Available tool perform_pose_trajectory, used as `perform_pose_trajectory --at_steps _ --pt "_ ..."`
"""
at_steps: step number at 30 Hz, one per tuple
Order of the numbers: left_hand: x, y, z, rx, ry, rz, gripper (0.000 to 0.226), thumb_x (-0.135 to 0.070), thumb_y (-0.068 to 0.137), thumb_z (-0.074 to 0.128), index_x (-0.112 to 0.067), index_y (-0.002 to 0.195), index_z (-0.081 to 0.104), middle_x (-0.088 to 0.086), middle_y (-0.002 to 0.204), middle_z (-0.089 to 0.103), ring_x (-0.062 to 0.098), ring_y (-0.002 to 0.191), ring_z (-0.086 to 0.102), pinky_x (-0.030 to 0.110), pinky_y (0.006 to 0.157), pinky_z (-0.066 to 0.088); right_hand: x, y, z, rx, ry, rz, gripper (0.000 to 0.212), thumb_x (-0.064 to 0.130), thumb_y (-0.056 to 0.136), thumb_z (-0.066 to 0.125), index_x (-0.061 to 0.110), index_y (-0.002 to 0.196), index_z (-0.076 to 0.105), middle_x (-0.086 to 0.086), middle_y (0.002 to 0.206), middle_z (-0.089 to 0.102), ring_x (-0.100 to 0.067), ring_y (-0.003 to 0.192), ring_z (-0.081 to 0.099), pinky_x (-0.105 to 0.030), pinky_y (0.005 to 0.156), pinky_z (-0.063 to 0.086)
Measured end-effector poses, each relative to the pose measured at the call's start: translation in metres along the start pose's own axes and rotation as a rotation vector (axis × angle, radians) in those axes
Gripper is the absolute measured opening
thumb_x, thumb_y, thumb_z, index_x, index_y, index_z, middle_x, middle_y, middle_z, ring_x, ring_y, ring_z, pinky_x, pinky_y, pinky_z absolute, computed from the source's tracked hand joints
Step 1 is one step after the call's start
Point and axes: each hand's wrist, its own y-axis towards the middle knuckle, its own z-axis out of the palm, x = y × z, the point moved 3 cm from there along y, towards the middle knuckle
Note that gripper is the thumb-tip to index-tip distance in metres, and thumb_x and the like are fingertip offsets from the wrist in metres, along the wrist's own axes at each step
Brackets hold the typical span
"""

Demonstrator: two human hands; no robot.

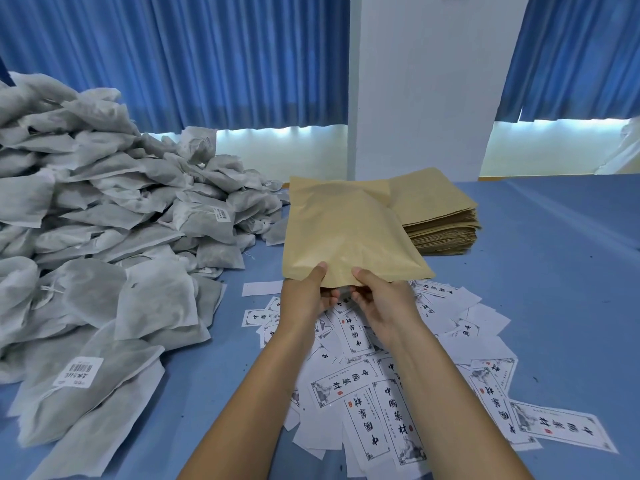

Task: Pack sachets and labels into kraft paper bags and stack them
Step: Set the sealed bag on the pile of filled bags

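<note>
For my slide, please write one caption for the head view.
A kraft paper bag held by the left hand and right hand above scattered labels, beside piled sachets.

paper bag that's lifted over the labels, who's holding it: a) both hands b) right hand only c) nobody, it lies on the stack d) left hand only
a: the left hand and the right hand each pinch the near edge of the paper bag, thumbs on top.
</note>
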Motion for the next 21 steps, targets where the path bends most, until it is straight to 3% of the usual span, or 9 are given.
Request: perform_pose_trajectory --at_steps 4,9,14,17,21 --pt "-0.001 0.001 -0.001 0.028 0.118 0.016 0.008 -0.015 0.09 0.062 -0.009 0.094 0.058 0.009 0.058 0.064 0.011 0.037 0.055 0.018 0.038 0.045 -0.003 -0.003 0.006 0.032 -0.024 -0.002 0.013 -0.003 0.085 0.064 0.003 0.097 0.063 -0.008 0.087 0.066 -0.016 0.066 0.06 -0.021 0.057 0.049" --pt "-0.011 0.009 -0.017 0.028 0.187 0.011 0.017 -0.017 0.086 0.068 -0.002 0.081 0.064 0.003 0.05 0.063 0.009 0.041 0.056 0.016 0.044 0.048 0.004 0.0 -0.002 -0.034 0.02 0.007 0.014 -0.009 0.083 0.064 0.003 0.09 0.06 -0.009 0.084 0.062 -0.015 0.063 0.052 -0.017 0.046 0.042" --pt "-0.003 0.009 -0.015 0.017 0.261 0.031 0.021 -0.02 0.087 0.068 -0.005 0.073 0.065 0.002 0.051 0.065 0.007 0.039 0.054 0.016 0.048 0.048 0.0 -0.004 0.001 0.013 -0.036 0.029 0.017 0.005 0.083 0.071 -0.002 0.098 0.065 -0.009 0.085 0.066 -0.015 0.065 0.06 -0.02 0.056 0.05" --pt "0.001 0.005 -0.008 0.059 0.294 0.057 0.019 -0.018 0.088 0.067 -0.004 0.075 0.068 0.004 0.054 0.067 0.007 0.043 0.059 0.014 0.047 0.05 -0.007 -0.006 0.006 0.005 -0.124 0.017 0.025 0.002 0.082 0.07 -0.013 0.101 0.065 -0.011 0.07 0.062 -0.014 0.048 0.05 -0.022 0.049 0.042" --pt "0.002 0.006 -0.003 0.066 0.353 0.101 0.017 -0.015 0.089 0.066 0.0 0.083 0.068 0.008 0.06 0.068 0.008 0.044 0.062 0.016 0.046 0.049 -0.006 -0.004 0.003 -0.027 -0.112 0.023 0.005 -0.005 0.081 0.068 -0.008 0.082 0.064 -0.006 0.054 0.058 -0.011 0.04 0.049 -0.019 0.043 0.04"
